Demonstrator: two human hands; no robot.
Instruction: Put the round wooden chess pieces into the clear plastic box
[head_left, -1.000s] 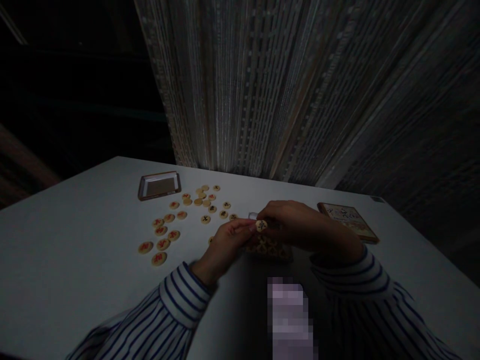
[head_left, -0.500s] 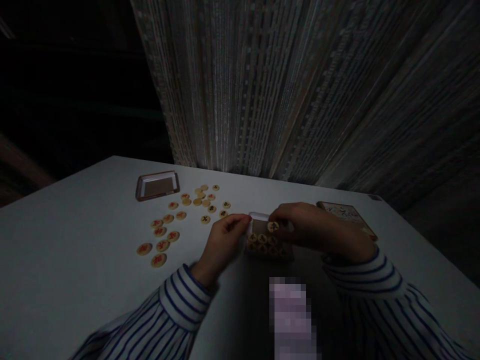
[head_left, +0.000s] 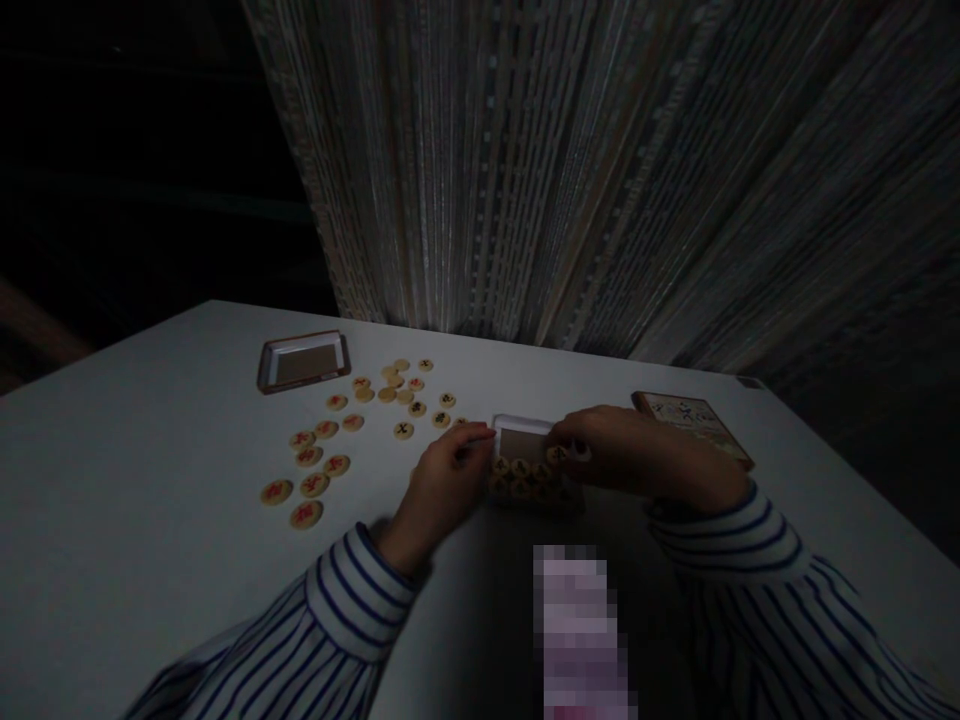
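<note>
Between my hands stands a small box (head_left: 523,440) with several round wooden pieces marked in black lying in rows in its near part. My left hand (head_left: 452,475) pinches the left edge of this box. At its right side, my right hand (head_left: 607,450) has its fingers closed by a black-marked piece (head_left: 556,454), which lies under the fingertips at the row's right end. Left of the box, loose pieces with red characters (head_left: 314,485) and black characters (head_left: 403,430) are scattered on the white table, some of them blank side up.
An open tray (head_left: 304,362) lies at the back left of the white table (head_left: 172,450). A flat printed box or lid (head_left: 694,425) is at the right, beyond my right forearm. A striped curtain (head_left: 487,180) hangs behind the table's back edge.
The piece at my right fingertips has moved from over the box's bare floor to the right end of the row. The view has shifted slightly, while my left hand stays at the box.
</note>
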